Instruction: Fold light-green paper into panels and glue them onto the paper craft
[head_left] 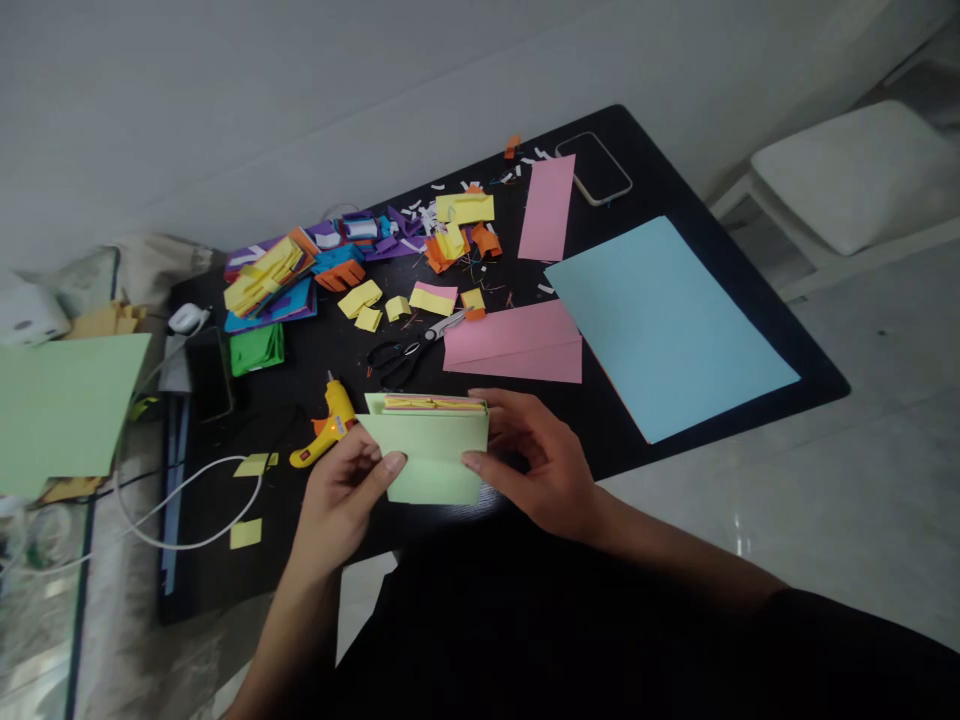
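Observation:
A folded light green paper (437, 440) is held up between both hands near the table's front edge. Yellow and pink paper layers (435, 403) show inside its top edge. My left hand (349, 480) pinches its left side, thumb on the near face. At the right side, my right hand (536, 460) grips it with thumb in front and fingers behind. Just left of the paper lies a yellow glue gun (334, 425). Black-handled scissors (409, 352) rest beyond it, beside pink paper strips (514, 345).
A large light blue sheet (667, 330) covers the table's right part, with a phone (595, 168) behind it. Colourful paper stacks (274, 275) and scraps line the back. Green folded paper (257, 349) and a white cable (176, 547) are at left. A white stool (855, 180) stands right.

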